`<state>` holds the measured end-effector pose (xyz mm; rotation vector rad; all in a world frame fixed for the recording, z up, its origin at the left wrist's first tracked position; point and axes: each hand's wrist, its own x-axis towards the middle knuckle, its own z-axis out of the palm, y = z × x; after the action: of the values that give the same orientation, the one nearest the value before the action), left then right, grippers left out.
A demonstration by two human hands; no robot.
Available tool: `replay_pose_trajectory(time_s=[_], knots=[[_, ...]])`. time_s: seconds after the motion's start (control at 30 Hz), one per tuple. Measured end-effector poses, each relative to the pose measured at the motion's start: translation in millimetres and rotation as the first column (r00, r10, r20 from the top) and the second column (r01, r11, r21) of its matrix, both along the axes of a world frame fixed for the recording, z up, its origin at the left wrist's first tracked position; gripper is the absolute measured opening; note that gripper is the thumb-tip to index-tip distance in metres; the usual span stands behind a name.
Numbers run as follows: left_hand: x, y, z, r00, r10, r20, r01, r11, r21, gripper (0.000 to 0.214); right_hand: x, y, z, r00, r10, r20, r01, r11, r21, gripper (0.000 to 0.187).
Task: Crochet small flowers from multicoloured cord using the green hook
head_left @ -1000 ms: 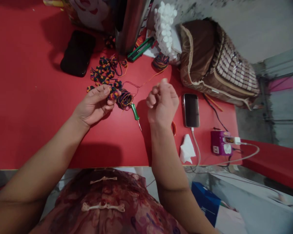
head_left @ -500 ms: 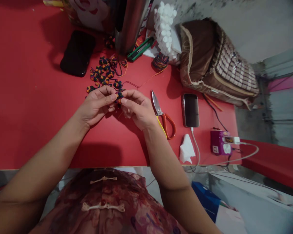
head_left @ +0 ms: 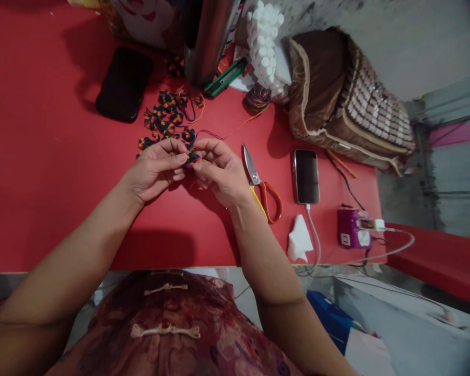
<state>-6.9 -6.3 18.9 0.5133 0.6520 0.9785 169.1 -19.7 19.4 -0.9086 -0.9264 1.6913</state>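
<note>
My left hand (head_left: 156, 169) and my right hand (head_left: 219, 169) meet over the red table (head_left: 43, 172), fingertips pinched together on a small multicoloured crocheted piece (head_left: 191, 158). Just beyond my hands lies a pile of several similar crocheted pieces (head_left: 166, 117) with loose thread ends. A thin strand of yarn (head_left: 235, 128) runs from my hands toward a small yarn bundle (head_left: 257, 97). Orange-handled scissors (head_left: 260, 183) lie right beside my right hand, blades pointing away from me.
A black pouch (head_left: 124, 84) lies at the back left, a metal flask (head_left: 207, 39) and a green cutter (head_left: 225, 78) behind the pile. A brown bag (head_left: 344, 99), a charging phone (head_left: 306, 176), a tissue (head_left: 300, 240) and a purple power adapter (head_left: 352, 228) sit to the right.
My right hand came down from a raised fist and joined my left hand on the crocheted piece. The scissors came into view; the yarn bundle and green-handled hook beside my hands are hidden now.
</note>
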Motion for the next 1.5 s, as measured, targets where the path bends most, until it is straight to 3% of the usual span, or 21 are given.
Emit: replay_pose_trajectory(time_s=[0.1,0.53,0.9,1.23,1.5], knots=[[-0.9,0.5,-0.6,1.0,0.011,-0.024,-0.011,1.0,0.02,0.033,1.2,0.8,1.0,0.999,0.036,-0.04,-0.038,0.998,-0.045,0.04],[1.8,0.7,1.0,0.998,0.061,-0.02,-0.062,0.998,-0.022,0.035,2.0,3.6,-0.6,0.997,-0.014,-0.073,0.008,0.997,-0.07,0.038],[-0.4,-3.4,-0.4,0.983,-0.048,-0.178,0.055,0.998,0.037,0.037,4.2,1.4,-0.9,0.995,0.044,-0.092,-0.053,0.994,-0.1,0.042],[-3.4,-1.1,-2.1,0.992,-0.1,-0.076,0.101,0.995,0.015,0.039,4.3,0.7,1.3,0.989,0.063,-0.131,-0.078,0.991,-0.109,0.04],[-4.9,0.1,-3.8,0.982,-0.168,-0.086,0.167,0.986,-0.013,0.039,4.5,-0.1,4.6,0.981,0.058,-0.183,-0.084,0.986,-0.143,0.039]])
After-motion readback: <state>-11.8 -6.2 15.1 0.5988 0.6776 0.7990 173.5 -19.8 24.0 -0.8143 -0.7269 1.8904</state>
